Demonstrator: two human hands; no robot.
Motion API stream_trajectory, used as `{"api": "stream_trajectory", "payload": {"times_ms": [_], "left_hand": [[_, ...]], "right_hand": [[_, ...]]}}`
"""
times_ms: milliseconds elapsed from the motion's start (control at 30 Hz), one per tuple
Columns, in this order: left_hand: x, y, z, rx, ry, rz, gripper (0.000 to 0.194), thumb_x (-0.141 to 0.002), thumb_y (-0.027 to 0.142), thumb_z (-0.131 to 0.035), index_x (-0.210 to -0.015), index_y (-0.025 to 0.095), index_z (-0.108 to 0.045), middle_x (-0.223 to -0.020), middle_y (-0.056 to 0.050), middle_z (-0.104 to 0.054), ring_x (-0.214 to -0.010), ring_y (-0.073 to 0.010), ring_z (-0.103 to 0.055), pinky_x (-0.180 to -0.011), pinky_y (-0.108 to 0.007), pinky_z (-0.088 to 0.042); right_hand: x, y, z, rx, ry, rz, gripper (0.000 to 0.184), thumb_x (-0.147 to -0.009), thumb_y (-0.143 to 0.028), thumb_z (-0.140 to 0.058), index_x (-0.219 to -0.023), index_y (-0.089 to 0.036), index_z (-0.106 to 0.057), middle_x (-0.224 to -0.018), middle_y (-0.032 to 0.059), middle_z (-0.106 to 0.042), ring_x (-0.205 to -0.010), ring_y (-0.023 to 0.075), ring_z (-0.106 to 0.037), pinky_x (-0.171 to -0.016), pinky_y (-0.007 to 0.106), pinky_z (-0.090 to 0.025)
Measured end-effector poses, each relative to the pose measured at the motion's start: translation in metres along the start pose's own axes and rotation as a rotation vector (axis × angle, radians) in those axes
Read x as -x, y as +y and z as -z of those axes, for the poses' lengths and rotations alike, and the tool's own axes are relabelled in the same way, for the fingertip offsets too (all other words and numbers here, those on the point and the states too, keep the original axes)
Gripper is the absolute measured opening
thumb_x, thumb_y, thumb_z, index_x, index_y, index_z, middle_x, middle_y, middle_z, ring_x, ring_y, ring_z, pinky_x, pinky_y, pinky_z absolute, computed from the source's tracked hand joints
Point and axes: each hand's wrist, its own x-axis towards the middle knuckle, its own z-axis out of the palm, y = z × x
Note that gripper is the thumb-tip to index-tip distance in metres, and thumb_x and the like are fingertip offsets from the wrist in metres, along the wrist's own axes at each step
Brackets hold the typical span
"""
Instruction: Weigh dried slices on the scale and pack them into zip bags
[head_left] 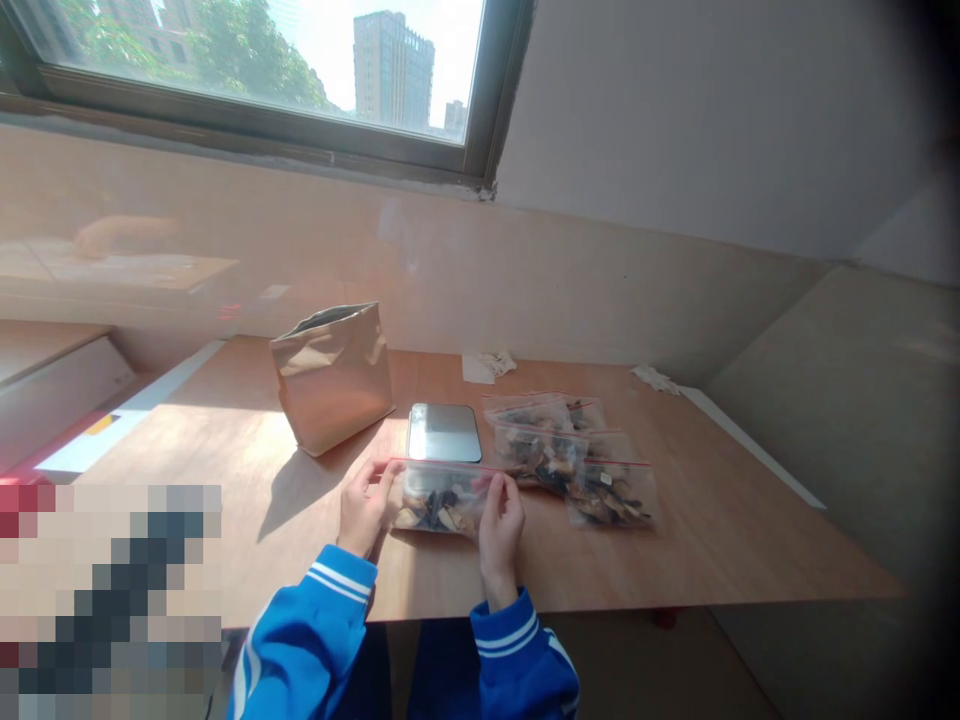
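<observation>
The left hand (363, 508) and right hand (501, 525) pinch the top corners of a little see-through bag (437, 500) near the scale (444, 433), and if one corner slips, the bag could tip and spill if its top is open

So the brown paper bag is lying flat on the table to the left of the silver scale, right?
Not quite: the brown paper bag is standing upright, as the head view shows. It is indeed on the table, left of the silver scale.

bright blue sleeves (311, 640) with white stripes at cuffs and sides; dark blue trousers (446, 675).
</observation>
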Motion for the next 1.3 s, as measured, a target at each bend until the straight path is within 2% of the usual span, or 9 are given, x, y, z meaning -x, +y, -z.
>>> {"api": "stream_trajectory", "payload": {"times_ms": [133, 333, 533, 867, 1067, 1200, 1300], "left_hand": [[0.002, 0.001, 0.001, 0.013, 0.008, -0.037, 0.028, -0.084, 0.044, -0.056, -0.089, 0.019, -0.07, -0.095, -0.004, -0.072, -0.094, -0.0181, -0.064, -0.084, -0.026, -0.047], [0.008, 0.006, 0.005, -0.139, 0.04, -0.118, 0.028, -0.086, 0.042, -0.053, -0.087, 0.019, -0.069, -0.089, -0.004, -0.071, -0.084, -0.0175, -0.064, -0.072, -0.026, -0.047], [0.01, 0.006, 0.005, -0.203, 0.078, -0.202, 0.026, -0.087, 0.039, -0.052, -0.091, 0.019, -0.069, -0.089, -0.004, -0.071, -0.08, -0.016, -0.063, -0.075, -0.027, -0.049], [0.014, 0.008, 0.005, -0.131, 0.056, -0.091, 0.028, -0.085, 0.044, -0.053, -0.088, 0.02, -0.068, -0.09, -0.005, -0.072, -0.087, -0.0191, -0.065, -0.077, -0.029, -0.049], [0.013, 0.008, 0.006, -0.034, 0.023, -0.075, 0.029, -0.086, 0.043, -0.053, -0.089, 0.018, -0.067, -0.091, -0.006, -0.069, -0.085, -0.0184, -0.063, -0.076, -0.028, -0.049], [0.011, 0.009, 0.005, 0.037, -0.014, -0.07, 0.026, -0.08, 0.041, -0.062, -0.089, 0.017, -0.066, -0.09, -0.005, -0.068, -0.083, -0.0168, -0.062, -0.076, -0.027, -0.049], [0.01, 0.009, 0.004, 0.094, -0.045, -0.031, 0.027, -0.076, 0.04, -0.066, -0.088, 0.016, -0.066, -0.09, -0.006, -0.068, -0.08, -0.0163, -0.062, -0.074, -0.027, -0.05]], "right_hand": [[0.0, -0.001, 0.0, -0.042, 0.0, -0.02, 0.042, -0.09, -0.054, -0.042, -0.081, -0.017, -0.059, -0.078, 0.0057, -0.067, -0.075, 0.0183, -0.062, -0.075, 0.03, -0.046], [0.002, -0.001, 0.0, -0.08, 0.011, -0.079, 0.047, -0.091, -0.055, -0.038, -0.078, -0.017, -0.061, -0.08, 0.0073, -0.069, -0.078, 0.0199, -0.063, -0.076, 0.031, -0.046], [0.002, 0.0, 0.0, -0.009, 0.011, -0.011, 0.043, -0.091, -0.054, -0.039, -0.08, -0.017, -0.059, -0.079, 0.0071, -0.068, -0.077, 0.0191, -0.062, -0.076, 0.031, -0.045], [0.001, 0.001, -0.001, -0.007, 0.03, 0.034, 0.04, -0.091, -0.052, -0.042, -0.078, -0.017, -0.058, -0.073, 0.0046, -0.064, -0.072, 0.0172, -0.061, -0.075, 0.031, -0.045], [0.002, -0.001, 0.0, -0.06, 0.009, -0.02, 0.041, -0.093, -0.05, -0.038, -0.081, -0.017, -0.059, -0.078, 0.0051, -0.065, -0.077, 0.0182, -0.061, -0.08, 0.032, -0.045], [0.004, -0.002, -0.002, -0.093, -0.045, -0.02, 0.032, -0.086, -0.049, -0.053, -0.087, -0.017, -0.058, -0.081, 0.003, -0.064, -0.08, 0.018, -0.061, -0.078, 0.031, -0.046], [0.003, -0.004, -0.002, -0.101, -0.055, -0.033, 0.032, -0.082, -0.047, -0.06, -0.089, -0.016, -0.059, -0.082, 0.0036, -0.065, -0.078, 0.018, -0.061, -0.076, 0.031, -0.047]]}}
